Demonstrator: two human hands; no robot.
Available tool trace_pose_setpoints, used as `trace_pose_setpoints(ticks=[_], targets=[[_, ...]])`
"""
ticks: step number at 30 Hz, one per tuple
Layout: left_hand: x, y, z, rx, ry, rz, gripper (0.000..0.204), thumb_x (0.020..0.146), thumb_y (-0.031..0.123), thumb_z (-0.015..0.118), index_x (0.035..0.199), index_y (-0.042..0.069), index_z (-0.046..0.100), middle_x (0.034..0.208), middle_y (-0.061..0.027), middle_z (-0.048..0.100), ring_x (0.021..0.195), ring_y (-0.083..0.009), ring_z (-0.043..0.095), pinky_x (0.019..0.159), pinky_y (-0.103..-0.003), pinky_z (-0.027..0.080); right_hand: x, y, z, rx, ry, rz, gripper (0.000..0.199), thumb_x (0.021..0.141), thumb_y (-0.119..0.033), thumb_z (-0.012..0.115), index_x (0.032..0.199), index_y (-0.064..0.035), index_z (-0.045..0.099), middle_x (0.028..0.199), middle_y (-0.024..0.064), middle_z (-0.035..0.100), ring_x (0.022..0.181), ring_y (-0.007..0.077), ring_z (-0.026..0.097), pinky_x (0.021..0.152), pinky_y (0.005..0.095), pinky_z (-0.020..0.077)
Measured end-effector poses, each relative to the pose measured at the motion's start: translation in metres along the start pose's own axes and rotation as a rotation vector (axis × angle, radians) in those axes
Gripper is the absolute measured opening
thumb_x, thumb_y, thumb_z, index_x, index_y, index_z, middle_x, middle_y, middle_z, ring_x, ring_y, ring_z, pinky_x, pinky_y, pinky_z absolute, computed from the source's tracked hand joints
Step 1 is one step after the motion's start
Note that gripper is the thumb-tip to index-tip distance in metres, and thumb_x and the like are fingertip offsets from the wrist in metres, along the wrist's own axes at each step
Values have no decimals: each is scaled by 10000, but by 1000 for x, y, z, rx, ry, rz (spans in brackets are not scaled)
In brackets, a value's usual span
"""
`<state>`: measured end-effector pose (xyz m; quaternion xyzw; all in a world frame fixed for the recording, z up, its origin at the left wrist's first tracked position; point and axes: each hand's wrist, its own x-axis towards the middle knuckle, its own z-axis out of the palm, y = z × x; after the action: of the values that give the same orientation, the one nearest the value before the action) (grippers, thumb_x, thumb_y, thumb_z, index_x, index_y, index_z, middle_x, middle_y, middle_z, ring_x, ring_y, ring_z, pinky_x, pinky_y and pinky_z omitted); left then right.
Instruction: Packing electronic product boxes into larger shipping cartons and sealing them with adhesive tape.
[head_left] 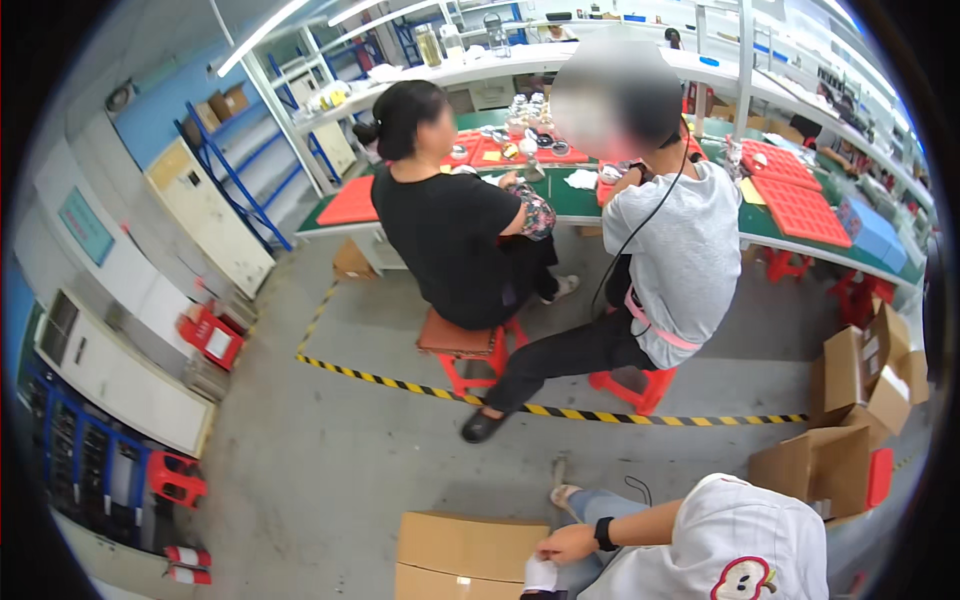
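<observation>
At the lower edge my right hand [568, 541], bare and with a black band at its wrist, has its fingers curled and pressed against white fabric, which looks like a glove [541, 573]. The glove seems to be on my left hand, whose fingers do not show; a dark cuff lies below it at the frame's edge. Both hands are close together beside a brown cardboard box [470, 540]. My white sleeve and shirt [700, 560], with a fruit-shaped patch, fill the lower right.
Two people sit on red stools at a green workbench [580, 203] with red trays [802, 208]. Open cardboard boxes [812, 470] stand at the right. Yellow-black floor tape [560, 411] runs across. Blue racks [235, 165] and red stools [178, 478] line the left.
</observation>
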<state>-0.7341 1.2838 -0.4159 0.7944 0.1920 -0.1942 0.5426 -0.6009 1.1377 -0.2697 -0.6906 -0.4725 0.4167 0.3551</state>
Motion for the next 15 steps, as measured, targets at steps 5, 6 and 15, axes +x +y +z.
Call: trace_pose_setpoints(ticks=[5,6,15], targets=[[-12,90,-4,470,68,-23,259,832,282,606,1000,100,684,1005,-210,676,991,-373,643,844,-435,517,-22,30,5,-12,6,169,316,867,-239,492,1106,-54,584,1010,168,673,949,364,633,823,447,488],[-16,101,-2,533,29,-37,273,826,317,608,999,121,689,1010,-210,674,986,-382,639,845,-446,517,-24,42,14,-13,6,164,316,867,-239,492,1106,-54,584,1010,168,673,949,364,633,823,447,488],[-16,72,14,722,-16,-253,318,809,413,599,988,174,709,1025,-171,678,974,-374,641,862,-452,511,-4,96,64,-164,-49,185,358,840,-306,504,935,-15,689,941,220,680,889,395,644,823,477,488]])
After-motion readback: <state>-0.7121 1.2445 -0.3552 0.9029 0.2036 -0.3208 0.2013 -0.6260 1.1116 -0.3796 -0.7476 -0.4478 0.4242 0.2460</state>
